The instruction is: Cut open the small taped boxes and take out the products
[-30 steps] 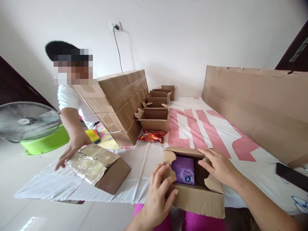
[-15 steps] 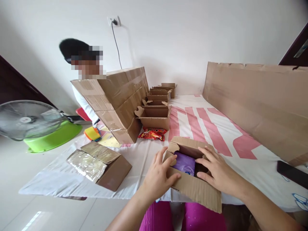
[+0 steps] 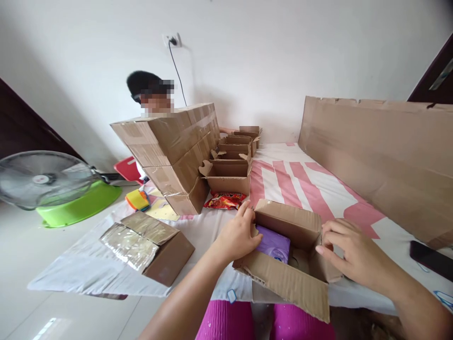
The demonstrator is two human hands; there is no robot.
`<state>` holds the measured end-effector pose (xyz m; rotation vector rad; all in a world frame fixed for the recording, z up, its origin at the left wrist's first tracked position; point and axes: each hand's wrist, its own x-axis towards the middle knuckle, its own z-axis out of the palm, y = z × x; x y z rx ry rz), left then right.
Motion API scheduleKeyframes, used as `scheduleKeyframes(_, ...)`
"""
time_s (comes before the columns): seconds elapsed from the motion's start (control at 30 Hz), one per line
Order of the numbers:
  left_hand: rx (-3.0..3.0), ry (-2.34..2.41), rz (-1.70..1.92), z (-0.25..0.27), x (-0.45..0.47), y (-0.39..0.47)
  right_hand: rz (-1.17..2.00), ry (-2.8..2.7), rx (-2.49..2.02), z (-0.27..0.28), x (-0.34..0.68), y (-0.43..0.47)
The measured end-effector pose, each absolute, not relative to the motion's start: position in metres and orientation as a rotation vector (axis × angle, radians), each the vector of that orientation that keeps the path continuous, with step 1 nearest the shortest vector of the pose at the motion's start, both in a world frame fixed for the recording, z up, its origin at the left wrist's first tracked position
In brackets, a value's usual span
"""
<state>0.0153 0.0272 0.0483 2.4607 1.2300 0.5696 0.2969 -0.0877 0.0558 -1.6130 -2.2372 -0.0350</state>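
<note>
An open cardboard box point(image 3: 283, 278) sits before me at the table's near edge, its front flap folded out toward me. Inside, against the left end, lies a purple plastic-wrapped packet point(image 3: 273, 243); the right part of the box shows its bare bottom. My left hand point(image 3: 239, 233) is closed on the box's left end, with the thumb beside the packet. At the opposite end, my right hand point(image 3: 348, 252) has its fingers curled round the right edge, where a side flap leans outward.
A closed, taped carton point(image 3: 148, 245) lies at left. Beyond are stacked cartons point(image 3: 177, 151), a red snack packet point(image 3: 225, 200) and a row of open boxes point(image 3: 228, 182). A large cardboard panel point(image 3: 375, 156) and a phone point(image 3: 430, 259) are at right. A capped person point(image 3: 148, 87) is behind the stack.
My right hand has come out of the box interior to its right edge. My left hand has shifted on the left end. The other person has moved right, an arm now showing behind the stack.
</note>
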Motion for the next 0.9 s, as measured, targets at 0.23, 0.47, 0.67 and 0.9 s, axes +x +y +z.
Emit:
scheduleKeyframes(0.23, 1.834, 1.268, 0.977, 0.015, -0.013, 0.036, -0.076, -2.223, -1.721, 0.042, 0.304, -0.092)
scheduleKeyframes(0.47, 1.536, 0.999, 1.090, -0.018, -0.008, -0.020, 0.226, -2.378, -1.981, 0.037, 0.252, -0.069)
scheduleKeyframes(0.67, 1.350, 0.838, 0.964, -0.026, -0.007, -0.044, 0.262, -2.510, -1.968, 0.020, 0.257, -0.067)
scheduleKeyframes(0.9, 1.544, 0.809, 1.002, -0.020, -0.009, -0.050, 0.936, -2.136, -1.803, 0.010, 0.252, -0.059)
